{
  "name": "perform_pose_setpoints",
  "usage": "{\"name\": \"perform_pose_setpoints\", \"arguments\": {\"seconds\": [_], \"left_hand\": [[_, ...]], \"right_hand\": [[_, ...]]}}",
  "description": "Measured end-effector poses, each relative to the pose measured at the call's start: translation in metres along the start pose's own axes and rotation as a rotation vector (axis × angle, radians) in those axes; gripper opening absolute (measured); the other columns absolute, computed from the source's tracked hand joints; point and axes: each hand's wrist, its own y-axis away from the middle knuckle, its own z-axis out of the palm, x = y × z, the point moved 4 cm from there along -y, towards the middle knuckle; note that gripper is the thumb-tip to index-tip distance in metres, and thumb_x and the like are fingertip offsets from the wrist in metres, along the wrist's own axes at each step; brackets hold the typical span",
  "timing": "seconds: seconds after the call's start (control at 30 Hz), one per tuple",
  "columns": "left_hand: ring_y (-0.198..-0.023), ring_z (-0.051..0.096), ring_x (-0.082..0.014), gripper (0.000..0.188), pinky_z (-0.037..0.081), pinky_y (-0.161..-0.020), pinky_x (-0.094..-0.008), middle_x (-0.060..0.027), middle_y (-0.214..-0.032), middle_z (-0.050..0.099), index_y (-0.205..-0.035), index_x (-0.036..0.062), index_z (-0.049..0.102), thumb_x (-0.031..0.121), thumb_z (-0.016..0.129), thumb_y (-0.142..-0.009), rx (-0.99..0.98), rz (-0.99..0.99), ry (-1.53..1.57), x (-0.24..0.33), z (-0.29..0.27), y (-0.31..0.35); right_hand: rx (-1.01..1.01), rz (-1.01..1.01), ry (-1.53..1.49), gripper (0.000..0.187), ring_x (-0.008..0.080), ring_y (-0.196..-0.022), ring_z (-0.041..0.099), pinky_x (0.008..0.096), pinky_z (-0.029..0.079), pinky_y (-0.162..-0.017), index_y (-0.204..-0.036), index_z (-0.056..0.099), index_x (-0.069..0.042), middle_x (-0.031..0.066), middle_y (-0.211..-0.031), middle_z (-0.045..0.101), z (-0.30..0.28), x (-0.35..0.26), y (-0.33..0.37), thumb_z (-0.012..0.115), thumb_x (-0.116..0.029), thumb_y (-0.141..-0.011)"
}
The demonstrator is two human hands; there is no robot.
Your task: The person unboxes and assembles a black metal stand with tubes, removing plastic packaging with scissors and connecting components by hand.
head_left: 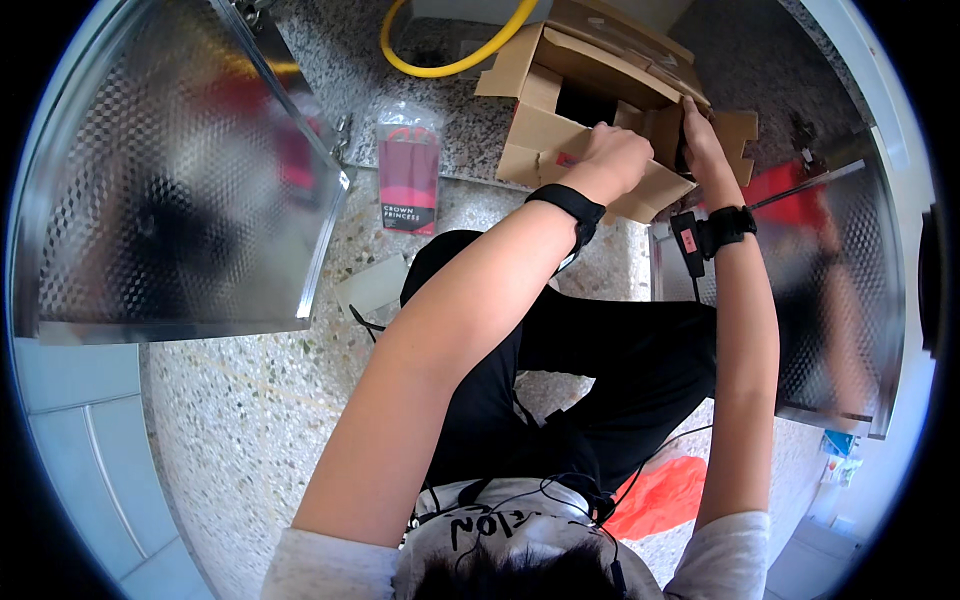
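An open cardboard box (530,163) with raised flaps stands at the far right of centre, and a dark item (588,102) shows inside it. My left hand (618,160) is over the box's near flap, its fingers curled; their tips, and whatever they may hold, are hidden. On the box's right side, my right hand (702,142) grips the wall, fingers along the edge. A dark strip shows beside those fingers, too little to name. Both wrists wear black straps. Left of the box lies a clear-fronted pink and black package (408,180).
Open metal cabinet doors flank me at left (180,190) and right (800,290). A yellow hose (440,72) loops at the far edge, on the speckled cabinet base. A whitish flat piece (372,285) lies by my knee, and a red-orange bag (660,500) on the floor.
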Motion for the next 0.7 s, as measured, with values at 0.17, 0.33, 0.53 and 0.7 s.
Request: {"name": "perform_pose_setpoints", "arguments": {"seconds": [0.17, 0.33, 0.53, 0.7], "left_hand": [[-0.084, 0.059, -0.0264, 0.015, 0.042, -0.067, -0.0393, -0.0093, -0.082, 0.063, -0.082, 0.0144, 0.066, 0.015, 0.057, -0.069, 0.048, 0.019, -0.045, 0.001, 0.009, -0.006], [-0.083, 0.060, -0.0259, 0.014, 0.039, -0.066, -0.0408, -0.0075, -0.080, 0.064, -0.077, 0.0156, 0.067, 0.013, 0.054, -0.071, 0.092, -0.030, -0.059, 0.000, 0.012, -0.010], [-0.084, 0.060, -0.0249, 0.018, 0.037, -0.067, -0.0389, -0.0086, -0.083, 0.065, -0.078, 0.0120, 0.068, 0.010, 0.051, -0.072, 0.079, -0.074, -0.082, 0.003, 0.012, -0.011], [-0.084, 0.060, -0.0246, 0.018, 0.036, -0.069, -0.0383, -0.0083, -0.082, 0.065, -0.080, 0.0117, 0.068, 0.010, 0.053, -0.072, 0.106, -0.080, -0.072, 0.013, 0.014, -0.016]], "right_hand": [[0.034, -0.422, 0.864, 0.027, 0.0385, -0.092, 0.053, 0.0424, 0.044, -0.078, -0.094, 0.060, -0.002, 0.0229, -0.092, 0.057, -0.003, -0.013, -0.003, 0.048, -0.017, -0.075], [-0.174, -0.616, 1.268, 0.020, 0.0370, -0.091, 0.054, 0.0424, 0.045, -0.077, -0.087, 0.059, 0.006, 0.0266, -0.089, 0.057, 0.011, -0.042, 0.023, 0.050, -0.003, -0.072], [-0.294, -0.719, 1.545, 0.011, 0.0360, -0.088, 0.054, 0.0425, 0.044, -0.077, -0.077, 0.057, 0.001, 0.0204, -0.088, 0.058, 0.006, -0.041, 0.021, 0.051, 0.001, -0.067], [-0.335, -0.717, 1.740, 0.011, 0.0335, -0.087, 0.056, 0.0407, 0.046, -0.075, -0.076, 0.060, 0.001, 0.0187, -0.086, 0.060, -0.015, -0.031, 0.005, 0.050, -0.001, -0.070]]}}
